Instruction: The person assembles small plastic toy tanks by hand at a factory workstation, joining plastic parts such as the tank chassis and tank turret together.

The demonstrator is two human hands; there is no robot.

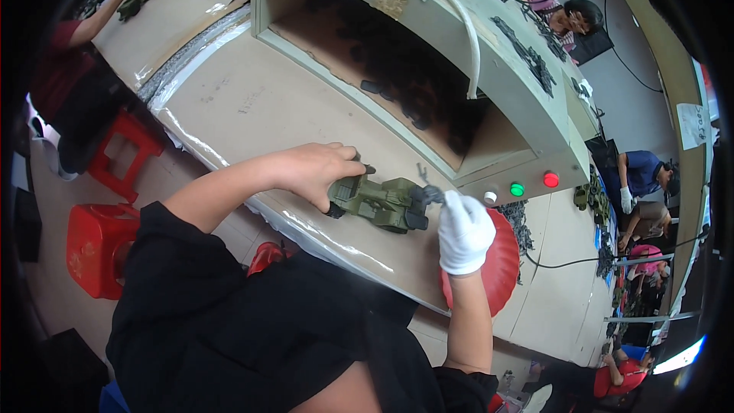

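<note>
My left hand [312,172], bare, grips the rear end of an olive-green toy military vehicle [378,200] with black wheels, thumb and fingers on either side. The vehicle lies on the beige work table [222,99]. In a white glove, my right hand [465,233] pinches a small dark grey plastic part [430,187] with thin prongs, close by the vehicle's front end. Whether that part touches the vehicle I cannot tell. Under and beside my right wrist is a red ribbed plastic basin [501,268], partly hidden by the forearm.
Across the table stands a pale open-fronted cabinet [512,61] with several dark parts inside and coloured buttons [518,189] on its end. A white cable [470,46] hangs over its opening. Red stools [99,248] stand at left. Co-workers sit at left and far right.
</note>
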